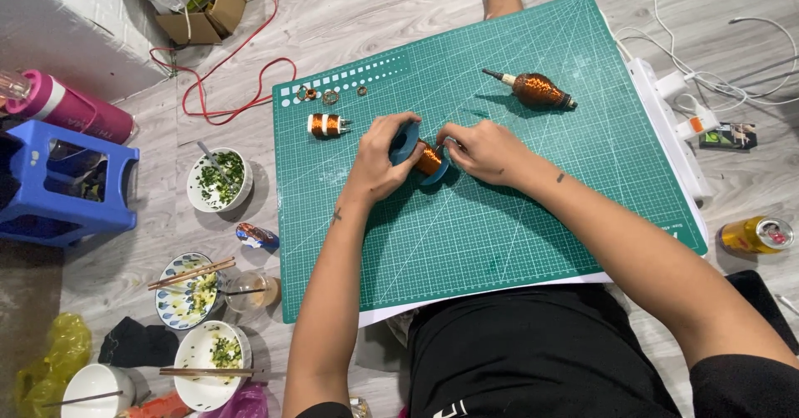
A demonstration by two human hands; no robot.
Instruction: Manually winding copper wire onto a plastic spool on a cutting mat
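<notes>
We hold a blue spool (420,158) wound with copper wire at the middle of the green cutting mat (516,218), which lies on the floor. Our left hand (384,161) has its grip clamped on one blue flange; our right hand (483,150) pinches the other end, seemingly handling the wire there. Any further turning calls for steady tension. A small coil (326,125) and a copper-wound spindle (533,90) lie nearby, well apart; bowls (220,181) stand off the mat.

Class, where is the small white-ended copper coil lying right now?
The small coil lies on the green cutting mat, upper left, just left of the left hand.
</notes>
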